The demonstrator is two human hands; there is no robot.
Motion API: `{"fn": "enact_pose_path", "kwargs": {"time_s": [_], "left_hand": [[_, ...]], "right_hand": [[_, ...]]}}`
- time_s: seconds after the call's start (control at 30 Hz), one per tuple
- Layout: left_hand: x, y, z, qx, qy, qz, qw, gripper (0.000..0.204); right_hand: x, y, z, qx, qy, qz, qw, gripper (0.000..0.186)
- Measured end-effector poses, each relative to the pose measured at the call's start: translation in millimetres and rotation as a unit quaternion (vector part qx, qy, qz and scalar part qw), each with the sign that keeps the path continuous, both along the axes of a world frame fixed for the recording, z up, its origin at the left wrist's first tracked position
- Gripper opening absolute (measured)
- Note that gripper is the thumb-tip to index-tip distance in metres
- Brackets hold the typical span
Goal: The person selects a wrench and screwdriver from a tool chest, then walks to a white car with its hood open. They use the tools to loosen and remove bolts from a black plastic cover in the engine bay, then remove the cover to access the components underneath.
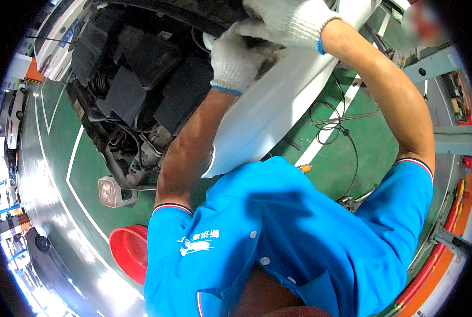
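Both of my hands wear white knit gloves with blue cuffs and meet over the seam between the engine bay and a pale car fender [278, 113]. My left hand [238, 61] is closed, its fingers curled near the fender's inner edge and partly covered by the other glove. Across it from the right reaches my right hand [291, 22], its fingers bent down at the top of the view. Whatever either hand grips is hidden. Black plastic engine covers [146, 58] lie to the left of my hands.
The car's front end is stripped, showing hoses and a dark crossmember [120, 171]. A red basin [128, 253] and a boxy white lamp [109, 192] are at lower left. Looped black cable [326, 127] lies on the green floor at right, near a lift post [436, 66].
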State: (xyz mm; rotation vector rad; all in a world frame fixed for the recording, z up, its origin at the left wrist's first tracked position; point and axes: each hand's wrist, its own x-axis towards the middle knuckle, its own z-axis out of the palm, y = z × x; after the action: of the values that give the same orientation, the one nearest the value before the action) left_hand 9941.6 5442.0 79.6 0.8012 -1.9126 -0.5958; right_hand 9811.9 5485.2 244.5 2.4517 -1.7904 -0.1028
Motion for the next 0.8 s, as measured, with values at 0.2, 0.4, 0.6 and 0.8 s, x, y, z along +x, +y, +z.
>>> {"fn": "enact_pose_path", "kwargs": {"time_s": [0.2, 0.4, 0.6, 0.8], "left_hand": [[33, -31, 1, 0.123, -0.059, -0.23, 0.964, 0.048], [-1, 0, 4, -0.042, -0.082, 0.026, 0.995, 0.044], [31, -19, 16, 0.143, -0.066, -0.223, 0.962, 0.053], [5, -4, 3, -0.041, -0.14, 0.027, 0.989, 0.035]], "right_hand": [[-25, -7, -9, 0.04, -0.111, 0.274, 0.955, 0.026], [3, 3, -5, -0.043, 0.034, -0.005, 0.999, 0.043], [-26, -14, -13, 0.001, -0.084, 0.271, 0.959, 0.033], [3, 8, -1, -0.046, 0.012, 0.033, 0.998, 0.042]]}}
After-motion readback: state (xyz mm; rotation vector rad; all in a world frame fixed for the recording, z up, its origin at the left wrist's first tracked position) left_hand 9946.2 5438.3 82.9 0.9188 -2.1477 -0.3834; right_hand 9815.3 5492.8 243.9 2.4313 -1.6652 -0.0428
